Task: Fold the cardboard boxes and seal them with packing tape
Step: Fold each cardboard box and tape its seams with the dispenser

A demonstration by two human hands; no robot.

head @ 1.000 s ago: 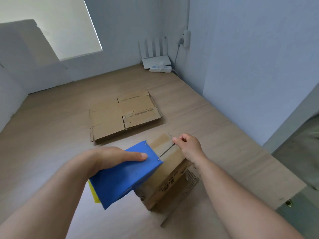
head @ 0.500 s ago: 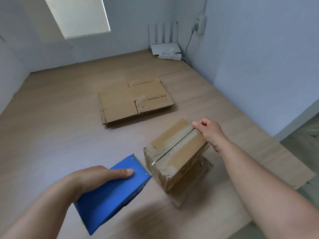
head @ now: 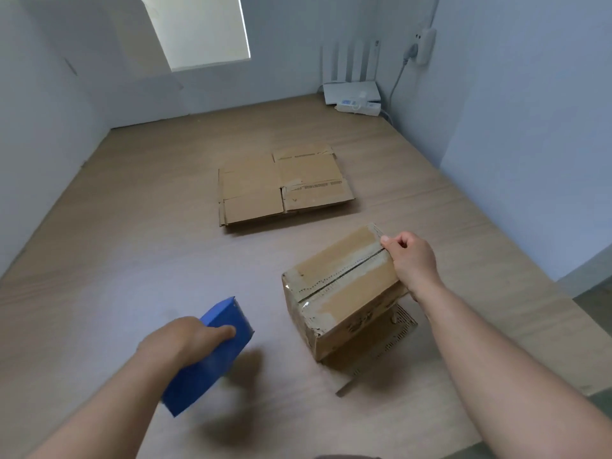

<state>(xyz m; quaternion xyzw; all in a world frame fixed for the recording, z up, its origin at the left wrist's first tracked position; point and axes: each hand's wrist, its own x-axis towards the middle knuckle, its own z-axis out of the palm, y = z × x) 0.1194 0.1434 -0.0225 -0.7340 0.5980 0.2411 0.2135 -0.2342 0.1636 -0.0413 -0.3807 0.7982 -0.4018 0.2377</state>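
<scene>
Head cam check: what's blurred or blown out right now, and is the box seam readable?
Head view: the blue dispenser and left hand are motion-smeared, with a soft shadow beneath; the taped box and its seam are sharp, as is the right hand at its far edge; the window is washed out; the walls bow from the wide lens.

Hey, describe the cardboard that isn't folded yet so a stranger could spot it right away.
Start at the white router in the far right corner of the wooden surface. Coming nearer, the flat cardboard lies about midway, beyond the taped box held by the right hand. Unlike that assembled box, it lies flattened, flaps spread.
</scene>
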